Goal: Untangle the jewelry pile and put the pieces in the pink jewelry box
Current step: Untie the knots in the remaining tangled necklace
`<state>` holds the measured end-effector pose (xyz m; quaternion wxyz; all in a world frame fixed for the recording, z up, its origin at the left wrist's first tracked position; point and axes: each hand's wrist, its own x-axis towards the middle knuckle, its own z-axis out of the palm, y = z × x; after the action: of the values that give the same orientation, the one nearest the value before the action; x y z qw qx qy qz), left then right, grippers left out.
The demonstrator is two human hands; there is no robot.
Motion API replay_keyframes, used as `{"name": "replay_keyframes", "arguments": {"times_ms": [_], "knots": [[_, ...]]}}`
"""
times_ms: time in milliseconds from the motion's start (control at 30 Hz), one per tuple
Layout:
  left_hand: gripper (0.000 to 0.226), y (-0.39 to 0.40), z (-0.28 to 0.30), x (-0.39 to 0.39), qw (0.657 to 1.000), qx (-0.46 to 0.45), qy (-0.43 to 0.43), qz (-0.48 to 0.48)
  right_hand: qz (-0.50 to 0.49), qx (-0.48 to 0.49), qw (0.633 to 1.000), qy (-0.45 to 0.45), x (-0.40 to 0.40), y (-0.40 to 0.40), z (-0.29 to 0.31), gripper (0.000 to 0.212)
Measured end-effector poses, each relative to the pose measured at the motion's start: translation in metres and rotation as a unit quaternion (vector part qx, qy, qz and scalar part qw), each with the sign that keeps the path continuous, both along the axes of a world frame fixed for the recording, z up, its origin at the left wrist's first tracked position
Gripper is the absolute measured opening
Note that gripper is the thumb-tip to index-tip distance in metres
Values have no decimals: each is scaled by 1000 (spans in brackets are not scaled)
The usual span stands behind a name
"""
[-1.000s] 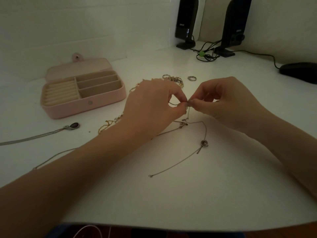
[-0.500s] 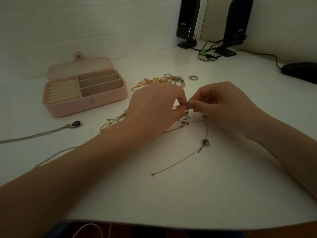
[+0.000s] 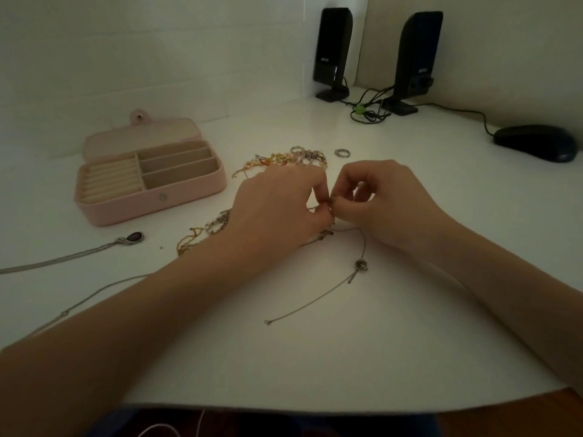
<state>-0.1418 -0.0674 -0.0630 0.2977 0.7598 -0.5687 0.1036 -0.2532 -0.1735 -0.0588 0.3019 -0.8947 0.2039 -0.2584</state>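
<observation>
Both hands have sunk closer to the desk (image 3: 315, 357) since a second ago. The left hand (image 3: 277, 209) and right hand (image 3: 388, 200) pinch one knot of the thin chain (image 3: 331, 290); it is not free yet. The pink box (image 3: 189, 197) waits open at the left, well apart.

A white table (image 3: 315, 357) carries an open pink jewelry box (image 3: 151, 184) upper left, tangled jewelry (image 3: 284, 159) at center, two black speakers (image 3: 334, 48) and a mouse (image 3: 533, 143) upper right.

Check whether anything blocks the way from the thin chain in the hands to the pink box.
Nothing visible blocks it. The thin silver chain is pinched between both hands; the open pink jewelry box sits to their left, lid back, compartments bare, with bare white desk between.
</observation>
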Motion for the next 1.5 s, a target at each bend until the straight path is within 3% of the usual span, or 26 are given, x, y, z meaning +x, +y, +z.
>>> {"name": "replay_keyframes", "arguments": {"times_ms": [200, 500, 700, 967, 1500], "knots": [[29, -2, 0, 2, 996, -6, 88, -14, 10, 19, 1000, -8, 0, 0, 1, 4], [7, 3, 8, 8, 978, -18, 207, -29, -21, 94, 995, -8, -4, -9, 4, 6], [9, 4, 10, 4, 966, -2, 247, -70, 4, 221, 975, 8, -5, -8, 11, 13], [14, 6, 16, 2, 945, -11, 316, -86, 15, 256, 966, 18, -6, -9, 13, 15], [10, 4, 16, 4, 945, 7, 321, -55, 38, 230, 971, 58, -7, -7, 15, 16]]}}
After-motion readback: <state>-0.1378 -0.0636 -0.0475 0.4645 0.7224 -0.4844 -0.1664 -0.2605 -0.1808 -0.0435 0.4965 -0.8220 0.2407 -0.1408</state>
